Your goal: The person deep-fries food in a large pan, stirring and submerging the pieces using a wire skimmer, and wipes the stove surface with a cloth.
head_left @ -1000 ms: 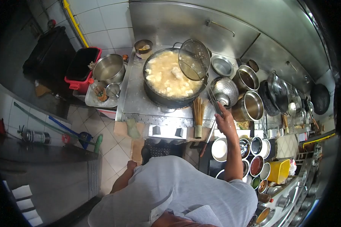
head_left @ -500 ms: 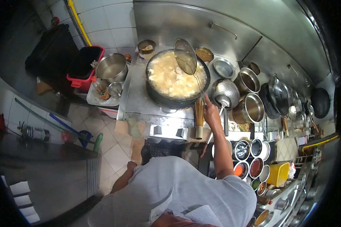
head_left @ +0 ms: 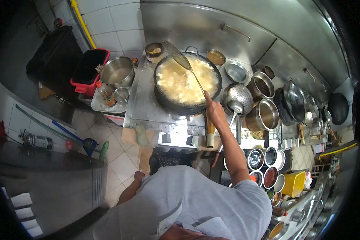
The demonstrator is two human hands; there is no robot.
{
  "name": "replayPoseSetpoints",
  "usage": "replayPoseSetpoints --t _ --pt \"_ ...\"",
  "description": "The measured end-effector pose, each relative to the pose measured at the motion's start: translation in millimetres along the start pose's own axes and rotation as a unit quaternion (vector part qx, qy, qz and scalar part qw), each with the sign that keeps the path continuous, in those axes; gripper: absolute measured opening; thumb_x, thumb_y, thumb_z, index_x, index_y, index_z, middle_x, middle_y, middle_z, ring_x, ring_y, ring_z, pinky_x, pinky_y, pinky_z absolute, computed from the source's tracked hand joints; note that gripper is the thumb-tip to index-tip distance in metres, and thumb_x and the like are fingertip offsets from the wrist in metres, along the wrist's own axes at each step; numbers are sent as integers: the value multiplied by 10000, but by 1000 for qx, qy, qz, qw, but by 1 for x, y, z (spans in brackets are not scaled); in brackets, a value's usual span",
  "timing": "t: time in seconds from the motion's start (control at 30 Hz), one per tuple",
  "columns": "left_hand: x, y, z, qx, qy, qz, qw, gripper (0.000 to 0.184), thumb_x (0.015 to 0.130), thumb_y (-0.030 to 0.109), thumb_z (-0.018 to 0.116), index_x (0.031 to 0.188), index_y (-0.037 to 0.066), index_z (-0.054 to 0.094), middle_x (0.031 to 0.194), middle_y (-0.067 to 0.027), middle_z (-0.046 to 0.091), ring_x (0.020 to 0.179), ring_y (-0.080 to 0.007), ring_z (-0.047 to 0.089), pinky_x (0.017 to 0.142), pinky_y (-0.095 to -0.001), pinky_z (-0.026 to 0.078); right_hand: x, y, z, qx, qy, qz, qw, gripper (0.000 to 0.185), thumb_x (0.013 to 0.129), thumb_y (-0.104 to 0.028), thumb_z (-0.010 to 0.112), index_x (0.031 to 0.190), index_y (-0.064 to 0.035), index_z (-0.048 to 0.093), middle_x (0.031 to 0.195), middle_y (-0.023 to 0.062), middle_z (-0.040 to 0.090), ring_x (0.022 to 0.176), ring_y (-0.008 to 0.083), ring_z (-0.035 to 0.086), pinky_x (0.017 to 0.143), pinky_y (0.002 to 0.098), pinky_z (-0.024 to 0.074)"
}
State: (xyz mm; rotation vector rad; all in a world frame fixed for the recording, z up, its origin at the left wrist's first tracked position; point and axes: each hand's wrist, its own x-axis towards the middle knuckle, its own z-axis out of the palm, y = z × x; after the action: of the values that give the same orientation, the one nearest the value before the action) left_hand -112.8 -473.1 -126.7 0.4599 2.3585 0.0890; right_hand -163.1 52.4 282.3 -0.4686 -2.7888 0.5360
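My right hand [head_left: 215, 111] is closed round the long handle of a wire-mesh skimmer [head_left: 177, 55]. Its round mesh head is tilted over the far left part of a large dark pot [head_left: 178, 108]. Pale food pieces [head_left: 186, 86] fill the pot in bubbling, yellowish liquid. Down by my left side is my left hand [head_left: 139, 175], small in view and apart from the stove; its fingers cannot be made out.
A perforated ladle [head_left: 238, 99] and steel pots [head_left: 267, 114] stand right of the pot. A bamboo brush [head_left: 210, 132] lies at the stove's front. To the left are a steel pot [head_left: 118, 72], a bottle [head_left: 105, 94] and a red bin [head_left: 84, 86]. Sauce containers [head_left: 270, 176] line the right.
My right hand has moved left and slightly up with the skimmer. The mesh head has swung left across the pot and tilted. My left hand has stayed in place.
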Motion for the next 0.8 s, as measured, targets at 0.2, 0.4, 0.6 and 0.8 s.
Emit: replayPoseSetpoints --t 0.2,0.4,0.6,0.8 --pt "5 3 -10 -43 -19 -6 999 284 776 208 497 794 21 710 870 -192 688 856 -347 668 781 -438 528 33 9 21 -17 2 3 1000 637 829 -3 428 1444 -144 343 716 317 581 648 472 589 633 532 447" --pt "20 -4 1 53 -4 67 996 298 772 205 494 813 0 706 900 -221 680 870 -366 664 780 -442 531 29 27 25 -98 -24 0 995 635 829 -35 442 1447 -138 334 734 285 618 669 439 625 632 512 497" --pt "25 -15 13 -57 24 22 998 282 723 224 564 809 -8 701 907 -225 677 896 -377 656 807 -440 527 11 53 21 -119 -19 -3 993 605 838 -54 423 1428 -177 372 703 278 603 659 453 612 628 519 500" --pt "29 -12 9 -31 -10 56 998 273 725 225 570 803 -2 701 902 -219 679 899 -361 659 800 -432 529 -16 56 -22 -113 -31 62 991 578 844 -40 414 1406 -176 410 727 304 601 717 469 617 674 537 493"
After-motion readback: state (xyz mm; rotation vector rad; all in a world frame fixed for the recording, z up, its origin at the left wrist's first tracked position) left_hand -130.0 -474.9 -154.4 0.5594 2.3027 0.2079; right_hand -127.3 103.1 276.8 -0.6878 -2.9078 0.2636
